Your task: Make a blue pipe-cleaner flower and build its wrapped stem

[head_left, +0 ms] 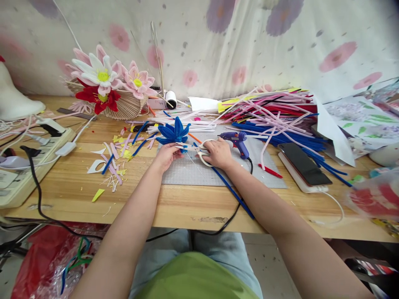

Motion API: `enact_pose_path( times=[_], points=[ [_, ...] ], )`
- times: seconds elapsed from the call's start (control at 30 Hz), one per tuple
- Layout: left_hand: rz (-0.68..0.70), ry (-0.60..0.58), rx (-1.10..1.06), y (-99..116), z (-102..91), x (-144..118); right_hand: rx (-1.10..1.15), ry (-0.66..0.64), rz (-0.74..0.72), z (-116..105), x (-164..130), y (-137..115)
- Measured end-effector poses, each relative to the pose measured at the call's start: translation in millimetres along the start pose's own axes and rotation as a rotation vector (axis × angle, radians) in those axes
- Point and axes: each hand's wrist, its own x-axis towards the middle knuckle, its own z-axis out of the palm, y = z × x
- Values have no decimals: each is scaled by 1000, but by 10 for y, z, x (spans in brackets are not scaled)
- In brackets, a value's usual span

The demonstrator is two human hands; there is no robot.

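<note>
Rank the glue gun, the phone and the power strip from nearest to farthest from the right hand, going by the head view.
1. Glue gun, just right of the right hand.
2. Phone, farther right on the table.
3. Power strip, far left edge.

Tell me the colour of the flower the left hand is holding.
Blue: the flower at the left hand is deep blue, clearest in the head view.

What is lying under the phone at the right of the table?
The phone rests on a flat white slab, only its edges showing, with a white cable leading from its near end. What the slab is stays hidden beneath the phone.
</note>
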Motion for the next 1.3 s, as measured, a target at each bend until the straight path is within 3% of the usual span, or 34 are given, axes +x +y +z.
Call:
enact_pose_path(
  times=[0.27,0.5,0.67,0.93,1.3],
  points=[
    [-1,0,-3,5,9,-2,5,6,-15,17,-15,28],
    [14,-4,-43,-2,-10,15,17,-25,65,41,-33,12],
    [-3,-60,-89,20,-48,25,15,84,140,19,-35,66],
    [-66,-158,-286,41,-81,30,56,75,-45,-19,-35,71],
    [-77,-154,-210,-30,8,8,3,73,19,-3,-20,-6]
  ],
)
